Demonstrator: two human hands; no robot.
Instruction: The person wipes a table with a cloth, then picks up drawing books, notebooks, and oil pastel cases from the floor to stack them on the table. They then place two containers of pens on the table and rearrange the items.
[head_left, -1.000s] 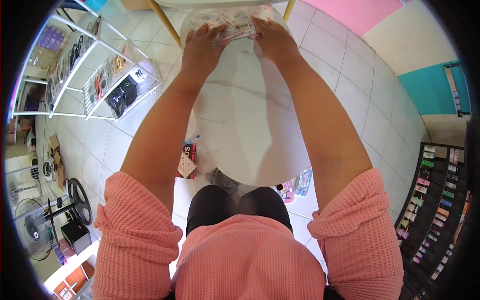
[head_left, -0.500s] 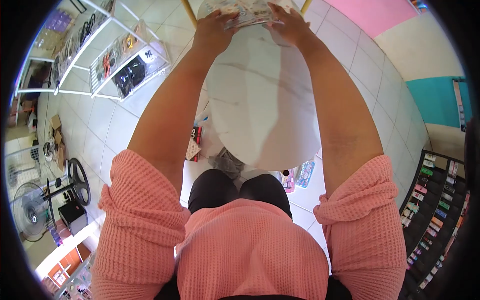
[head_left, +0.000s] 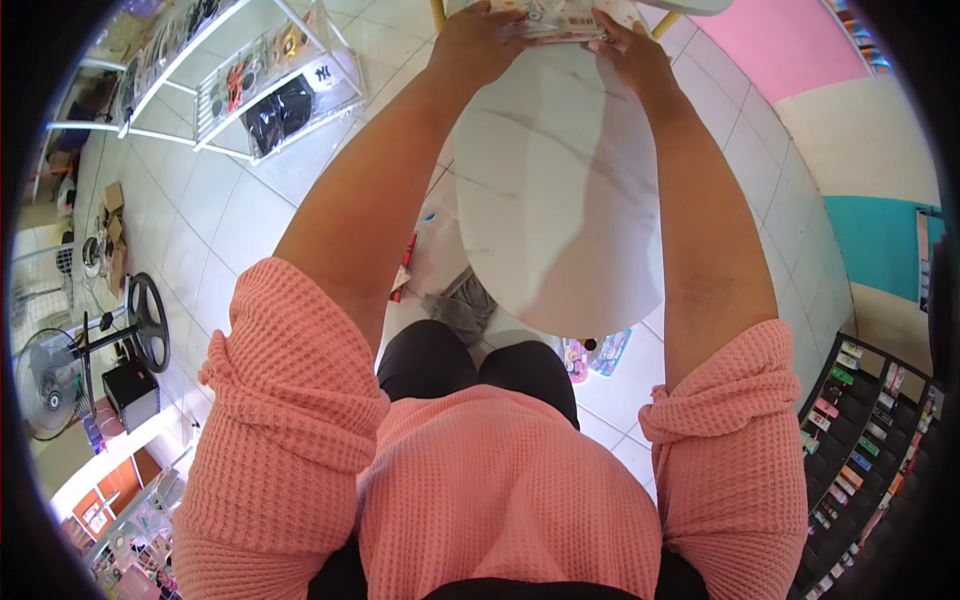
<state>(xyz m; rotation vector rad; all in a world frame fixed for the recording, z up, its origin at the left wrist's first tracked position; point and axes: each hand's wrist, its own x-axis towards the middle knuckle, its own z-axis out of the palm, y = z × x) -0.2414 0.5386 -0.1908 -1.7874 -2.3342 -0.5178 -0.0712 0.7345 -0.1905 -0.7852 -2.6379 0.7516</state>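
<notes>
Left hand [head_left: 478, 45] and right hand [head_left: 637, 56] on clear packet [head_left: 563, 22] (cannot tell if either grip pinches), marbled table [head_left: 540, 200]

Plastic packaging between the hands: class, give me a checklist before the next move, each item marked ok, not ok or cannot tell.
1. Left hand on the plastic packaging: ok.
2. Right hand at its opposite side: ok.
3. Packaging wholly in view: not ok, cut off by the picture's top.
4. Packaging resting flat on the white table: cannot tell.
5. Pink sleeves pushed up off the hands: ok.
</notes>
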